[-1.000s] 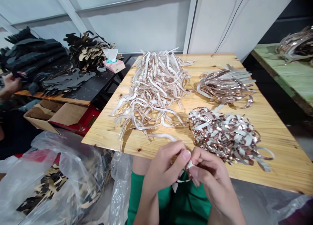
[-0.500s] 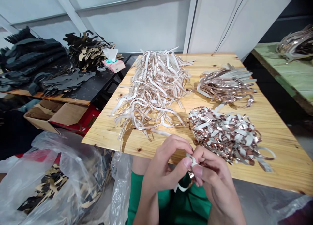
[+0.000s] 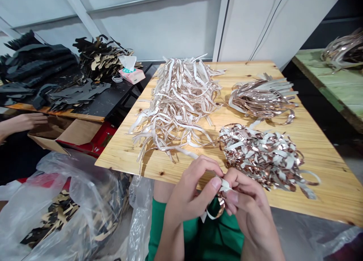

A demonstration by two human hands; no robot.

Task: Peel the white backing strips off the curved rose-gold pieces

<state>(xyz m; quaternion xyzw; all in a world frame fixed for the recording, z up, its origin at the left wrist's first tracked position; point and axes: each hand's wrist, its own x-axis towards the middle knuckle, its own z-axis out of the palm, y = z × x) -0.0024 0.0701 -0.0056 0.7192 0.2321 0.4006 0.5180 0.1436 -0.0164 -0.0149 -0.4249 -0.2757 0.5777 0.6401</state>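
Between my two hands, over my lap at the table's near edge, is a narrow strip (image 3: 225,185), white on one face and shiny rose-gold on the other. My left hand (image 3: 195,193) pinches it between thumb and fingertips. My right hand (image 3: 246,202) pinches the same strip close by, its fingers curled. A loop of the strip hangs below the fingertips. Just beyond my right hand lies a heap of curled, knotted-looking strips (image 3: 261,155). Farther off sit a loose pile of straight strips (image 3: 181,98) and a folded bundle of strips (image 3: 261,98).
The wooden table (image 3: 320,170) carries the piles. At left, a black table (image 3: 99,106) holds dark cut pieces (image 3: 42,64) and a tissue box (image 3: 132,73). Below are a cardboard box (image 3: 79,132) and a clear plastic bag (image 3: 76,200) of scraps. Another person's hand (image 3: 25,121) reaches in at left.
The strip between my fingertips has turned from a small loop to a flatter fold, with my hands nearly in place. Another person's hand has come into view at left, by the cardboard box.
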